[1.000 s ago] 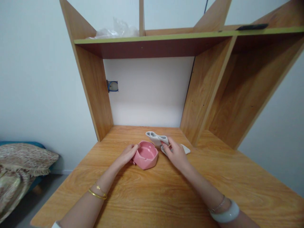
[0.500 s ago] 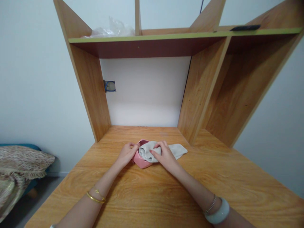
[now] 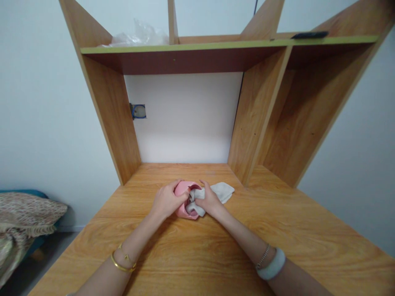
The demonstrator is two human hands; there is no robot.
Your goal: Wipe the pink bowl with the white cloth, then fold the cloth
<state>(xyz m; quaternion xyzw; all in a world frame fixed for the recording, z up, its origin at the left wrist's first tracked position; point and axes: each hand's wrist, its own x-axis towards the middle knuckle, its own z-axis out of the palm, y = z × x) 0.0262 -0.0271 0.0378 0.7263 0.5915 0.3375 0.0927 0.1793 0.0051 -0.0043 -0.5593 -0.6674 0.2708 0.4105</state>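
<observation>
A pink hollow container (image 3: 185, 186) lies tipped on the wooden desk, its mouth facing right. My left hand (image 3: 167, 200) is closed around its left side, with the thumb over the rim. My right hand (image 3: 211, 201) grips a light grey cloth (image 3: 223, 191). Part of the cloth is bunched inside the container's mouth; its loose end spreads over the desk to the right. The fingertips of my right hand are partly hidden by the cloth and rim.
Around the desk (image 3: 197, 255) rises a wooden shelf unit (image 3: 256, 111). Crumpled clear plastic (image 3: 138, 35) and a dark flat object (image 3: 310, 35) rest on its upper shelf. An open wall socket box (image 3: 138, 111) shows at the back. A patterned throw (image 3: 27, 209) lies at far left.
The container has turned so that its mouth faces right. My left hand has shifted from pinching the rim to wrapping its side. The right hand has pushed the bunched cloth into the mouth.
</observation>
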